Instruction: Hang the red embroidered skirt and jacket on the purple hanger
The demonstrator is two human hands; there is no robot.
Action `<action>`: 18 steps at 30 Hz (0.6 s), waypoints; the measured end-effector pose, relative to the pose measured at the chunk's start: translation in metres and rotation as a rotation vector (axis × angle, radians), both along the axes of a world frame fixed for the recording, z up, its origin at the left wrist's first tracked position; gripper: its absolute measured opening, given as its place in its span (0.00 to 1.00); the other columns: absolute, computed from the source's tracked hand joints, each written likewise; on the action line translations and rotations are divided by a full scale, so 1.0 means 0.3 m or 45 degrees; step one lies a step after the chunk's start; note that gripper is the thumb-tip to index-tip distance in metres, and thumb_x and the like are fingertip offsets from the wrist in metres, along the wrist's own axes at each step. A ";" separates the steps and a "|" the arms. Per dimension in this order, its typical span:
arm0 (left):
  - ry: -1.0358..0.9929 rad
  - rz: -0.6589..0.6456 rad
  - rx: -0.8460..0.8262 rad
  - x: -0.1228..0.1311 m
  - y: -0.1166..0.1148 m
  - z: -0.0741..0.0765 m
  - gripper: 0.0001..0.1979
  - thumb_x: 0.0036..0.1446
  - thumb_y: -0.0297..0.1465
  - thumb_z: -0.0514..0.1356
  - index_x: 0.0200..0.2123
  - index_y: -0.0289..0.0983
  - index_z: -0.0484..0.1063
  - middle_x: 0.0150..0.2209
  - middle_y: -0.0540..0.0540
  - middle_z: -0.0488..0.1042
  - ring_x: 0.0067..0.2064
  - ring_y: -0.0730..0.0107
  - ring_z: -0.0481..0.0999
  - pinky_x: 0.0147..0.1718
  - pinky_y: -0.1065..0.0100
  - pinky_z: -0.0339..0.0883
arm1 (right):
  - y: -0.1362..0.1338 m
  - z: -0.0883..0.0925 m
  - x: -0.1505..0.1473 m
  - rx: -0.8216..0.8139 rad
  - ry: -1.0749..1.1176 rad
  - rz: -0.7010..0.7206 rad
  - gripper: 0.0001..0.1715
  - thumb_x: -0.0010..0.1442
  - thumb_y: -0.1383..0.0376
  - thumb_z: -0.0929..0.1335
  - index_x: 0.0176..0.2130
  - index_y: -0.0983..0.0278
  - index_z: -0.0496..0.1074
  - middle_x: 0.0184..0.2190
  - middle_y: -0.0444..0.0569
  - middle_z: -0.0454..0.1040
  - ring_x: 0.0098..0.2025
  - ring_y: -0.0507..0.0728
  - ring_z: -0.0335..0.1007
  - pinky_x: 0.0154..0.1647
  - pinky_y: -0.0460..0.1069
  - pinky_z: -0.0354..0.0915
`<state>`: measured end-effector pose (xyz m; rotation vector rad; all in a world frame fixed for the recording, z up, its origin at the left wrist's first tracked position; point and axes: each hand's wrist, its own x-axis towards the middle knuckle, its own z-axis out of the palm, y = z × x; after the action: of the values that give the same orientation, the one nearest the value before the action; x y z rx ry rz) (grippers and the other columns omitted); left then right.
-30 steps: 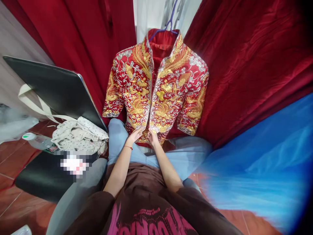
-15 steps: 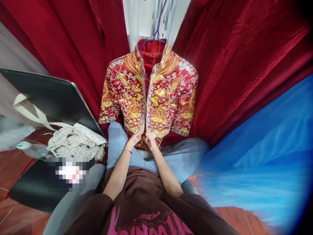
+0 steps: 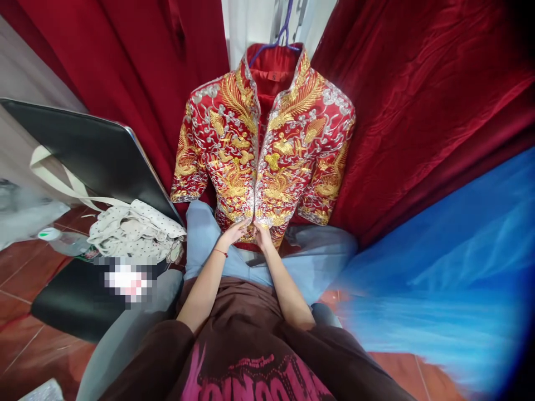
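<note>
Clear bottle (image 3: pixel 69 243): lay far left of the left hand's (image 3: pixel 232 234) fingers, white-capped.
Dotted cloth (image 3: pixel 136 231): sat crumpled left of those fingers, nearer than the bottle, off-white with small dark spots.
Left fingers: were closed in a pinch on the lower front edge of the red jacket (image 3: pixel 278 161).
Jacket: hung upright, directly beyond and above both sets of fingertips, its lower end just over the person's lap.
Jacket cloth: was glossy red, thick with gold and silver embroidery; plumed gold motifs faced each other across the front in near-mirror pairs.
Jacket opening: gaped at the stand-up collar and narrowed almost shut at the fingers, silver trim running down both edges.
Jacket neck: showed plain red lining and a small red label.
Purple hanger (image 3: pixel 286 32): rose from the collar, well above the fingers.
Right fingers: gripped the opposite front edge, just beside the left ones.
Blue fabric (image 3: pixel 426 295): spread far right of the fingers, blurred.
</note>
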<state>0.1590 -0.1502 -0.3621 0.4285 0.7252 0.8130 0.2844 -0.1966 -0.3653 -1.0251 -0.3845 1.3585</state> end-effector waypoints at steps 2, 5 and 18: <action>-0.011 -0.021 -0.018 0.004 0.001 0.002 0.10 0.53 0.26 0.68 0.25 0.35 0.69 0.21 0.56 0.62 0.23 0.80 0.55 0.29 0.71 0.57 | 0.000 0.003 0.005 -0.015 0.011 0.001 0.18 0.42 0.61 0.78 0.28 0.60 0.68 0.20 0.35 0.68 0.22 0.48 0.62 0.24 0.44 0.60; -0.031 -0.033 -0.044 0.009 -0.005 0.000 0.15 0.59 0.28 0.65 0.22 0.37 0.65 0.18 0.58 0.53 0.21 0.79 0.53 0.31 0.71 0.61 | -0.007 0.003 0.000 -0.027 0.033 0.029 0.16 0.43 0.62 0.77 0.30 0.61 0.69 0.21 0.37 0.70 0.24 0.48 0.65 0.27 0.45 0.63; 0.026 0.015 -0.009 0.016 -0.033 0.034 0.15 0.60 0.36 0.65 0.25 0.36 0.69 0.22 0.50 0.67 0.26 0.74 0.67 0.30 0.69 0.65 | -0.044 0.036 -0.057 0.064 0.098 0.100 0.16 0.43 0.62 0.78 0.31 0.62 0.73 0.25 0.40 0.74 0.26 0.48 0.67 0.31 0.44 0.65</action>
<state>0.1639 -0.1601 -0.3519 0.4273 0.7503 0.8181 0.2673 -0.2099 -0.3543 -0.9215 -0.4026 1.4476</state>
